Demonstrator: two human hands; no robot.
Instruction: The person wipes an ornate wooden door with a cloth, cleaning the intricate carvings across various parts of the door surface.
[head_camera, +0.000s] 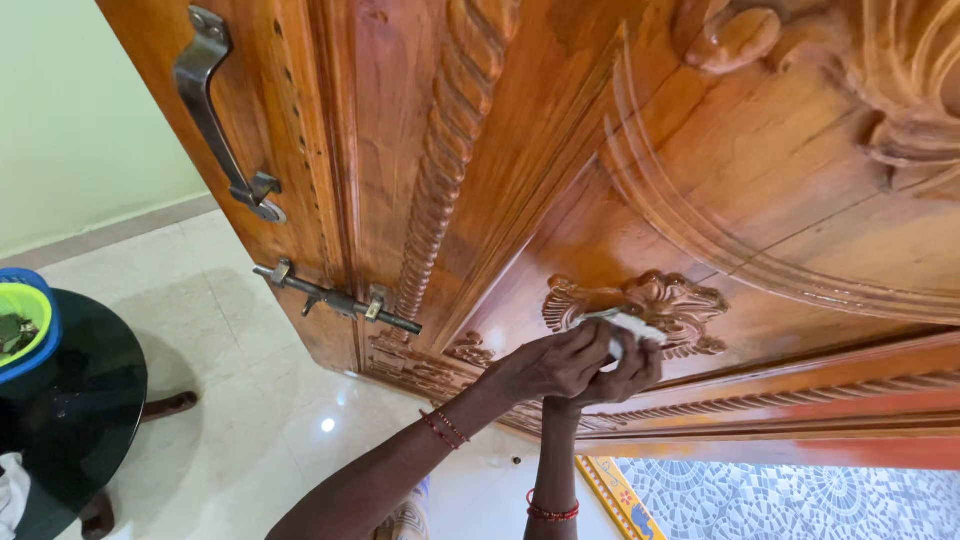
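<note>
A carved wooden door fills most of the head view. Low on it is a raised floral carving. My left hand reaches up from the lower left, red thread bands at its wrist, and pinches a small pale pad that is pressed against the carving. My right hand rises from below, just under and behind the left hand, fingers curled on the same pad. Whether the pad is cloth or sandpaper is unclear.
A metal pull handle and a sliding bolt sit on the door's left part. A dark round table with a blue and green bowl stands at the left on the glossy tiled floor. A patterned mat lies bottom right.
</note>
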